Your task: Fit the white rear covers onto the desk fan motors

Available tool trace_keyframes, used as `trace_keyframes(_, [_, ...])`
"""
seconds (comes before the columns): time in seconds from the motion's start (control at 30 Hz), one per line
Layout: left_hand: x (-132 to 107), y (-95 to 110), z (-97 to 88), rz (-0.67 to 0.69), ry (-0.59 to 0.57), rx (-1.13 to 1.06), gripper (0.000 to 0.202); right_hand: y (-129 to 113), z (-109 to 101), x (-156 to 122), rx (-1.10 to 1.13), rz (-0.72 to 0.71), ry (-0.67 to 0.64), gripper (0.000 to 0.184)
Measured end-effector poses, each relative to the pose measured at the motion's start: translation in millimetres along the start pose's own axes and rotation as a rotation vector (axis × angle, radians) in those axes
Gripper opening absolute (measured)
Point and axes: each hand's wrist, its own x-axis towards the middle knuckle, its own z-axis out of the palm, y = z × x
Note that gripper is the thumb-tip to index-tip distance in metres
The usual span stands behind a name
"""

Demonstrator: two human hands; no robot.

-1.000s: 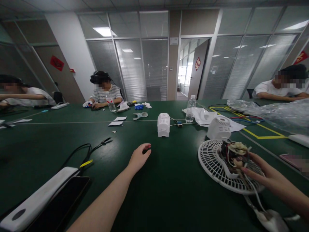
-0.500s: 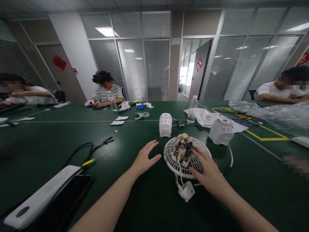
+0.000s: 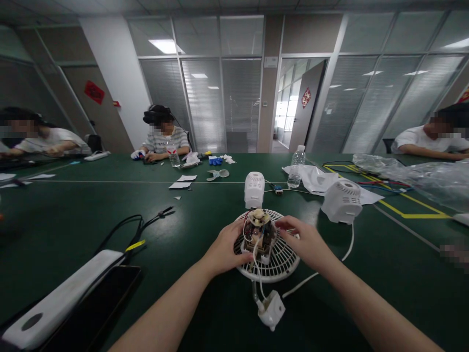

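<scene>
A white round fan grille (image 3: 273,266) lies flat on the green table (image 3: 205,210) in front of me, with an exposed motor (image 3: 258,234) of copper coils and wires standing at its centre. My left hand (image 3: 223,252) grips the grille's left edge beside the motor. My right hand (image 3: 306,242) holds the grille's right side, fingers curled towards the motor. A white cord runs from the motor to a small white switch box (image 3: 271,310) near me.
Two white plastic housings (image 3: 254,188) (image 3: 342,200) stand just beyond the grille. A water bottle (image 3: 296,166) and white sheets lie behind. A white power strip with black cables (image 3: 66,298) is at my near left. Other people sit at the far and side edges.
My right hand has dragged the grille with the motor from the right to the centre in front of me. My left hand moved from the bare table onto the grille's left edge.
</scene>
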Motion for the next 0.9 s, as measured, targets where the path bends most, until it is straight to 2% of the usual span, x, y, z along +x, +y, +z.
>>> trace_keyframes(0.07, [1.3, 1.9, -1.4, -0.004, 0.005, -0.004, 0.089, 11.4, 3.0, 26.6, 0.017, 0.029, 0.109, 0.019])
trace_keyframes(0.17, [3.0, 6.0, -4.7, -0.014, 0.020, -0.001, 0.089, 31.5, 16.2, 72.1, 0.019, 0.039, 0.194, 0.028])
trace_keyframes(0.33, [2.9, 8.6, -8.0, -0.035, 0.005, -0.018, 0.093, 55.5, 44.5, 141.6, 0.025, 0.005, 0.214, 0.062])
trace_keyframes(0.4, [2.3, 7.4, -8.2, -0.030, -0.003, -0.028, 0.096, 60.5, 53.6, 161.1, 0.028, -0.028, 0.195, 0.074])
trace_keyframes(0.47, [1.8, 5.8, -8.0, -0.027, -0.006, -0.039, 0.099, 64.4, 60.6, 174.6, 0.035, -0.057, 0.163, 0.078])
trace_keyframes(0.67, [2.0, 3.9, -8.1, -0.053, -0.026, -0.063, 0.101, 74.0, 65.2, 185.1, 0.039, -0.094, 0.154, 0.068])
trace_keyframes(0.9, [2.0, 7.3, -8.4, -0.086, -0.027, -0.055, 0.101, 69.2, 45.7, 159.4, -0.008, -0.107, 0.189, 0.067])
